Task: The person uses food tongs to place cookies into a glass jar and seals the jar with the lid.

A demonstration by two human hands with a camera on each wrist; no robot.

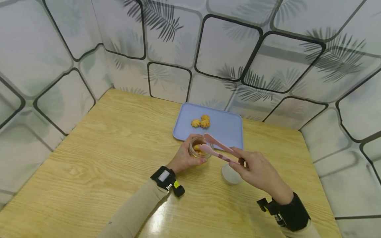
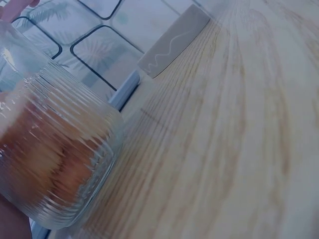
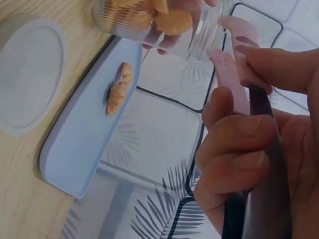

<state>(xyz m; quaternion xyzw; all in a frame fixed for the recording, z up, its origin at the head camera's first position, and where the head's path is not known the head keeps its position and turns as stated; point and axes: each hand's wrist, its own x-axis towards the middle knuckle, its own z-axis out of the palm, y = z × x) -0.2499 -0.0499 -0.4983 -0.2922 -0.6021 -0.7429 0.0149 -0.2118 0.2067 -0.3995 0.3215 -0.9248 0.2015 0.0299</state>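
Observation:
My left hand [image 1: 187,156] holds a ribbed glass jar [image 2: 65,124] with its fingers and thumb around the side. Golden-brown cookies [image 3: 172,21] lie inside the jar. In my right hand [image 1: 257,168] is a pair of pink-tipped tongs [image 1: 218,148], their handles dark in the right wrist view. The tong tips are apart at the jar's mouth, with no cookie visible between them. Beyond the jar lies a blue tray [image 1: 226,127], bearing a small cluster of cookies [image 1: 204,123].
A round whitish lid [image 1: 231,174] rests on the wooden table [image 1: 119,138], just below the tongs in the head view. Patterned curtains [image 1: 169,79] hang around the table's back and sides.

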